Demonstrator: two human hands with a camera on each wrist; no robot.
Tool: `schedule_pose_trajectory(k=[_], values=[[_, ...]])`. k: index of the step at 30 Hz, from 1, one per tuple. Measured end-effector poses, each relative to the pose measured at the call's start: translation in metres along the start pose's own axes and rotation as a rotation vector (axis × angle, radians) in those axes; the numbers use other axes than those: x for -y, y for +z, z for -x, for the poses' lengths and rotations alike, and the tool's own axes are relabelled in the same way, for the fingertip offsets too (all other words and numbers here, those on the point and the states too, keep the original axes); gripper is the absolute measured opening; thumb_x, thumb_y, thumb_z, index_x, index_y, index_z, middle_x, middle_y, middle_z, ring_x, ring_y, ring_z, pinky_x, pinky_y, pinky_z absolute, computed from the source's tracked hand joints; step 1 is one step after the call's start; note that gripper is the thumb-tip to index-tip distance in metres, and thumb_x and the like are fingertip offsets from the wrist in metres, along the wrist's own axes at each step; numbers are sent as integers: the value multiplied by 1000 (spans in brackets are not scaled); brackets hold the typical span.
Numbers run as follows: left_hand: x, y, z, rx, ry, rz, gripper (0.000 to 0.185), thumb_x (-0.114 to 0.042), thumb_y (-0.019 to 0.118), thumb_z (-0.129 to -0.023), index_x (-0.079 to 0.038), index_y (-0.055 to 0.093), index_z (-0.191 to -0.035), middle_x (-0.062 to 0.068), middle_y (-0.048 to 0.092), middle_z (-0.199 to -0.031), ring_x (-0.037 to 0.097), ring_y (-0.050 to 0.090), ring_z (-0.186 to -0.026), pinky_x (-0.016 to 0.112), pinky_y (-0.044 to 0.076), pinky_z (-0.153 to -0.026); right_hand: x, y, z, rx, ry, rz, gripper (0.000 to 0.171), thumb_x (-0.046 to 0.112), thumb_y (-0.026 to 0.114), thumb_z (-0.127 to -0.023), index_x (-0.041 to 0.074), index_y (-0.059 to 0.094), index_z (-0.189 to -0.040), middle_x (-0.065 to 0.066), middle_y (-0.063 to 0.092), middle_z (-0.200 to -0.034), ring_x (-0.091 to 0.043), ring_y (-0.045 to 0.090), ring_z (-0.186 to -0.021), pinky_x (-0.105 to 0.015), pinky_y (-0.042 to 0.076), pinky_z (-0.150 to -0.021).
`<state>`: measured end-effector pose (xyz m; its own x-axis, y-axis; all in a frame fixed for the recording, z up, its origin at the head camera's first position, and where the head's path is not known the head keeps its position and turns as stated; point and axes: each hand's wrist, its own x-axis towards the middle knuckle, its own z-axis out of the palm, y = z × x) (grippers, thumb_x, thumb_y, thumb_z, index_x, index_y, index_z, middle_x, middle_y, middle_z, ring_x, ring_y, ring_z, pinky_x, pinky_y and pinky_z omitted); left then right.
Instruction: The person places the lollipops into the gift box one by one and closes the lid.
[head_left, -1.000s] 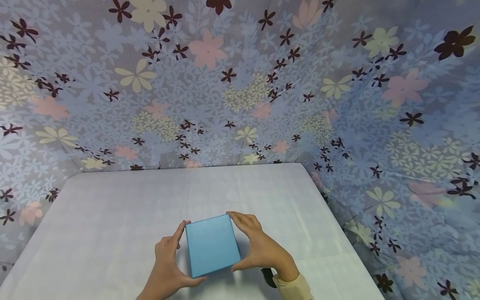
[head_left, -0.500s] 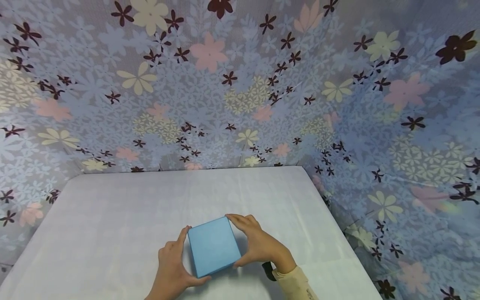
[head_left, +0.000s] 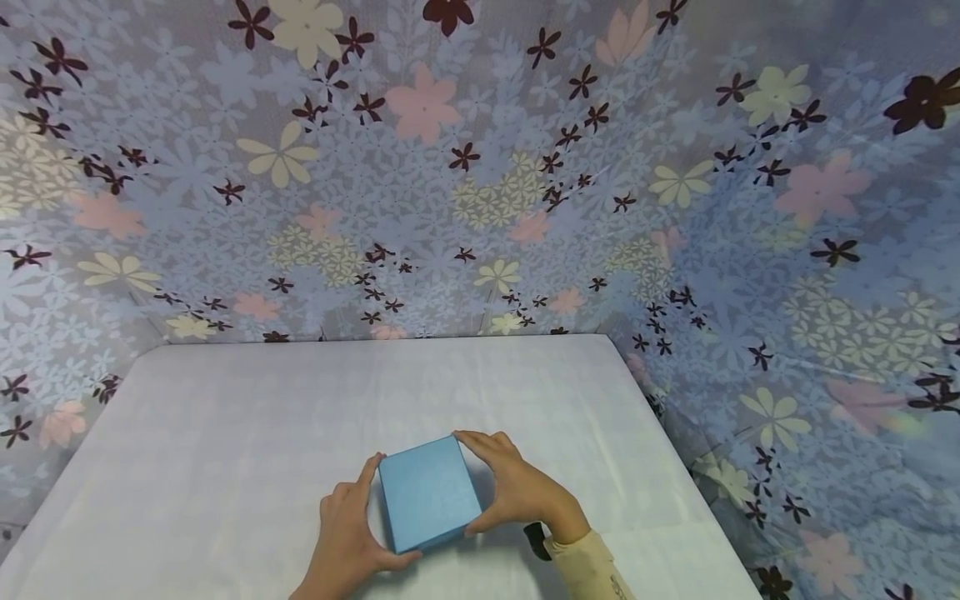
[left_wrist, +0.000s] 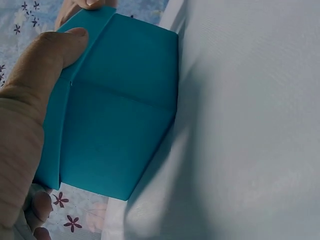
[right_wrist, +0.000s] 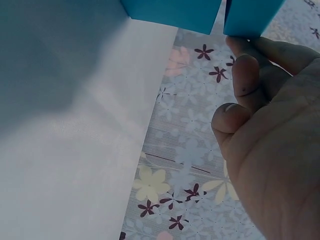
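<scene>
A light blue square box (head_left: 429, 493) with a lid sits between both hands over the near middle of the white table (head_left: 225, 433). My left hand (head_left: 358, 523) holds its left side, with the thumb at the near corner and the index finger along the far edge. My right hand (head_left: 512, 492) grips the right side in the same way. In the left wrist view the thumb (left_wrist: 47, 70) presses the lid rim of the box (left_wrist: 120, 125). In the right wrist view the curled fingers (right_wrist: 245, 75) touch the box's lower edge (right_wrist: 252, 15).
Floral blue-grey fabric (head_left: 480, 167) hangs behind the table and down its right side (head_left: 787, 375). The table's far edge (head_left: 375, 340) and right edge (head_left: 660, 433) are in view. A cream sleeve (head_left: 588, 567) and a dark strap (head_left: 536, 542) are on the right wrist.
The view has tilted slightly, and the box looks a little smaller between the hands. Both hands keep the same hold on it.
</scene>
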<state>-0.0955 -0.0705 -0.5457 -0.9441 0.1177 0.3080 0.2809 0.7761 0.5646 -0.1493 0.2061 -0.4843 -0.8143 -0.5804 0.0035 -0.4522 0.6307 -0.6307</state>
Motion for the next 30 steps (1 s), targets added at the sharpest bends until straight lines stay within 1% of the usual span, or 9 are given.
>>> schedule_pose_trajectory(k=[9,14,19,24,27,30], values=[[1,2,-4,79,-55,-7,138,-68,93,-42,-11,36,-153,10,62,-126,25,53,-103,47,40,-84,-2,1,1,17,27,-60,124,50,95,-61,38,21,-159,13,30,-161,-14,36,-123,-47,47,-99],[2,3,-5,79,-45,-12,138,-72,91,-42,-11,37,-153,9,62,-126,25,53,-103,45,39,-83,-3,0,2,23,39,-80,123,50,95,-61,40,21,-159,14,28,-162,-15,35,-125,-48,47,-99],[1,3,-5,66,-31,-10,137,-70,92,-42,-10,37,-153,9,62,-125,25,53,-102,44,36,-82,-5,0,0,30,38,-72,123,50,95,-61,40,20,-159,15,28,-161,-14,36,-123,-47,47,-98],[1,2,-5,84,-39,-19,137,-70,92,-43,-10,36,-153,9,62,-126,25,52,-103,44,35,-83,-6,1,0,31,34,-64,124,48,95,-61,39,20,-159,14,28,-162,-15,35,-125,-47,47,-98],[0,2,-5,100,-55,-28,137,-70,91,-44,-10,35,-153,9,61,-126,26,52,-104,45,36,-83,-7,1,-1,38,38,-71,124,47,95,-61,40,19,-159,15,27,-162,-18,35,-130,-49,47,-99],[-1,3,-5,116,-64,-36,137,-71,91,-44,-9,36,-153,10,61,-126,26,52,-104,46,36,-84,-9,1,0,46,49,-87,124,46,96,-62,42,19,-159,15,26,-162,-25,32,-138,-54,45,-100]])
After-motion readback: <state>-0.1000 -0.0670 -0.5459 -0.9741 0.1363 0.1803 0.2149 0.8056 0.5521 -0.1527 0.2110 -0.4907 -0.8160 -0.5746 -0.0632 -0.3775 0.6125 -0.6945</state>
